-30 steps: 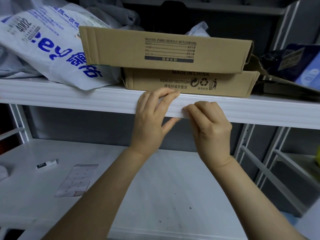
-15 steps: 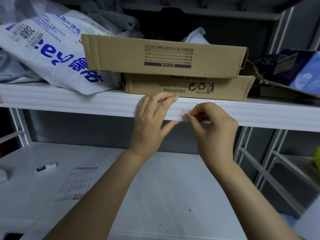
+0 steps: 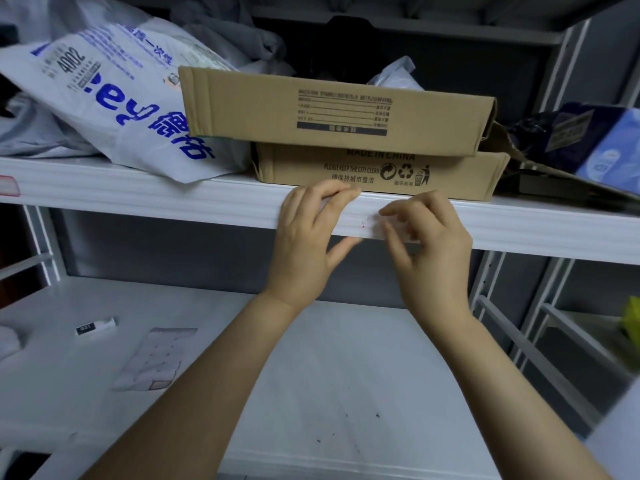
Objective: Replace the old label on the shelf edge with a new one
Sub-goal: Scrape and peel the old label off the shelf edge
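Observation:
The white shelf edge (image 3: 173, 199) runs across the middle of the view. My left hand (image 3: 304, 244) grips it, fingers curled over the top lip and thumb underneath. Just to its right my right hand (image 3: 426, 247) is motion-blurred in front of the edge. Its index finger and thumb curl round a pale scrap that looks like the old label (image 3: 398, 225). Small red marks (image 3: 363, 223) show on the edge between my hands. A label sheet (image 3: 152, 358) lies on the lower shelf (image 3: 346, 375).
Two stacked cardboard boxes (image 3: 339, 105) sit directly above my hands, with a white printed plastic bag (image 3: 114, 109) to their left and a dark blue package (image 3: 588, 140) to their right. Another red-bordered label (image 3: 8, 185) sticks at the far left. A small white stick (image 3: 95, 325) lies on the lower shelf.
My right hand moved from pressing against the edge to picking at it, then drew slightly right with its fingers spread looser. Red marks became visible. My left hand kept its grip.

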